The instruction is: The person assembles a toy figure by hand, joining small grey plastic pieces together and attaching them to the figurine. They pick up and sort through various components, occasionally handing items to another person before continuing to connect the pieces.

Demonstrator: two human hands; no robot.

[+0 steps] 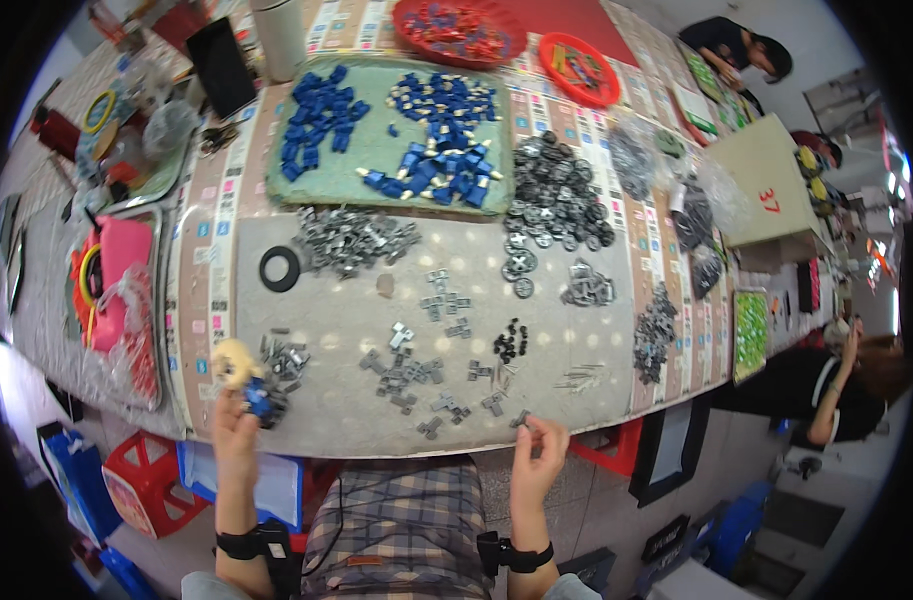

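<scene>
My left hand (235, 437) is closed on a small toy figure (238, 372) with a cream-coloured head and a blue body, just above the table's front left. Beside it lies a pile of dark grey parts (284, 362). At the front edge, my right hand (539, 446) pinches a small grey plastic part (521, 419) between thumb and fingers. Between the hands lie loose grey plastic pieces (404, 375), small black pieces (511, 341) and thin metal pins (582, 377).
A green tray (396, 133) at the back holds blue pieces in groups. Black wheels (556, 190) are heaped to its right, silver-grey parts (354, 240) in front. A black ring (279, 269) lies at left. Red trays (579, 70) stand behind. Other people sit at right.
</scene>
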